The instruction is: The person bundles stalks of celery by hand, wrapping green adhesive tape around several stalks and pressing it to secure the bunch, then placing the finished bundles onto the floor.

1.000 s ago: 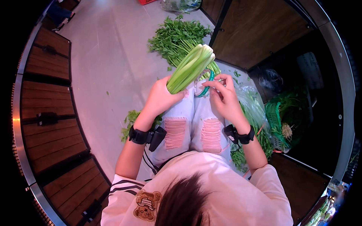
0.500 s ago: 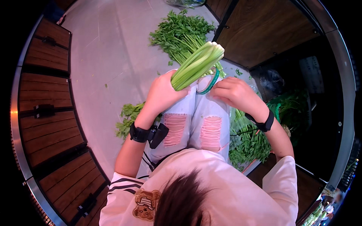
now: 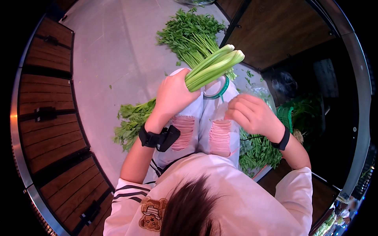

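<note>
My left hand (image 3: pixel 175 94) is wrapped round a bunch of celery (image 3: pixel 214 69) above my lap. The pale cut stalk ends point to the far right, and leaves (image 3: pixel 132 122) hang out on the left below my forearm. A roll of green tape (image 3: pixel 216 88) rests at my knees, just under the stalks, with a short green end sticking out toward me. To the right of the roll, my right hand (image 3: pixel 252 114) hovers over my thigh, fingers curled together. Whatever those fingertips pinch is hidden or too small to make out.
A large pile of leafy celery (image 3: pixel 191 35) lies on the grey floor beyond my knees. More greens (image 3: pixel 260 157) in clear plastic sit by my right leg, near a green net bag (image 3: pixel 285 116). Wooden cabinets (image 3: pixel 51 94) line the left; a wooden panel (image 3: pixel 279 31) stands right.
My right hand has drawn back from the tape roll toward me and to the right. The celery in my left hand has shifted slightly right and nearer, its stalks splitting apart at the ends.
</note>
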The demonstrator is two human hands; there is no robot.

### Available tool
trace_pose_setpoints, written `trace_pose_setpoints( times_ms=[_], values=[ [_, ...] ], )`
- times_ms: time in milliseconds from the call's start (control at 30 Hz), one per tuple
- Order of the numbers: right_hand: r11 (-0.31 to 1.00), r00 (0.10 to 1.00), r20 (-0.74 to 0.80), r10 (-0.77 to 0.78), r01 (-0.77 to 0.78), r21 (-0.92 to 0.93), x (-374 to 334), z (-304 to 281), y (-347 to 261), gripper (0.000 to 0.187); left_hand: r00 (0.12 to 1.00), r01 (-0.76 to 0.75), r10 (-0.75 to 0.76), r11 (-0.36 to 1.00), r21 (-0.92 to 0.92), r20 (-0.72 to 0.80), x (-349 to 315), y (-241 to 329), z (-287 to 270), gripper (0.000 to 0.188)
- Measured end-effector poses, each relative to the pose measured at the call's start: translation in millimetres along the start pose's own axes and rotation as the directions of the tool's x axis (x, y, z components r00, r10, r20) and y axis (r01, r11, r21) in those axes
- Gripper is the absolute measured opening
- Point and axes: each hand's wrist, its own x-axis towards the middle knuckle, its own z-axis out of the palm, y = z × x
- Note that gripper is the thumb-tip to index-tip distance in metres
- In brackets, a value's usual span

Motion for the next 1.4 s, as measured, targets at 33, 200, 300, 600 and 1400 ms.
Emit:
trace_pose_setpoints(
  times_ms=[33, 200, 300, 600, 1400],
  values=[
    [0.999, 0.999, -0.006, -0.032, 0.032, -0.004, 1.4, -6.8, -3.9, 0.014, 1.000, 0.000, 0.000, 1.000, -0.004, -0.004, -0.1, -0.4, -0.2, 0.038],
    [0.999, 0.992, -0.126, -0.022, 0.025, 0.022, 9.9, -38.2, -14.8, 0.015, 1.000, -0.020, 0.020, 0.995, 0.102, -0.002, 0.4, 3.2, -1.0, 0.034],
    [0.991, 0.984, -0.167, 0.057, -0.036, 0.127, 23.9, -51.7, -17.7, 0.016, 0.998, -0.070, 0.069, 0.988, 0.139, 0.014, 0.0, -1.3, 2.3, 0.032],
    [0.657, 0.850, 0.235, 0.472, -0.517, 0.550, 42.5, -63.6, -11.8, 0.013, 0.991, -0.127, 0.122, 0.988, 0.089, 0.056, -2.1, -3.7, 1.0, 0.029],
    [0.684, 0.752, 0.026, 0.659, -0.613, 0.396, 52.1, -71.9, -18.4, 0.009, 0.988, -0.089, 0.109, 0.982, -0.166, 0.113, 11.5, -22.8, 5.5, 0.035]
  ],
)
